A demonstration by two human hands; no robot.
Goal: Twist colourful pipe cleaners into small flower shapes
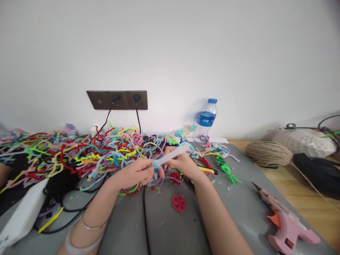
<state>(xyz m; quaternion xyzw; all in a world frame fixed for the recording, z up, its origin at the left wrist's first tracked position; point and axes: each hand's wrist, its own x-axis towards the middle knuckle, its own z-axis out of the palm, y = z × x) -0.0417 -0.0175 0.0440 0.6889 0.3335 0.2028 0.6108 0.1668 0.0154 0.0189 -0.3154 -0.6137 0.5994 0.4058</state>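
Both my hands meet over the middle of the table. My left hand (138, 172) is closed in a pinch, with its fingertips on a light blue pipe cleaner (156, 164) that is bent round near a darker blue bit. A whitish translucent strip (174, 153) slants up to the right from that spot. My right hand (182, 162) is closed around the strip's lower part; some of its fingers are hidden behind the strip. Below the hands, a red openwork flower-like piece (179, 203) lies flat on the grey table (170, 233).
Heaped coloured pipe cleaners (106, 148) cover the back and left. A bottle (206, 118) stands by the wall. A pink glue gun (285, 226) lies at right, near a ball of twine (268, 153). At left is a white box-like device (25, 216); a black cable (145, 219) crosses the table.
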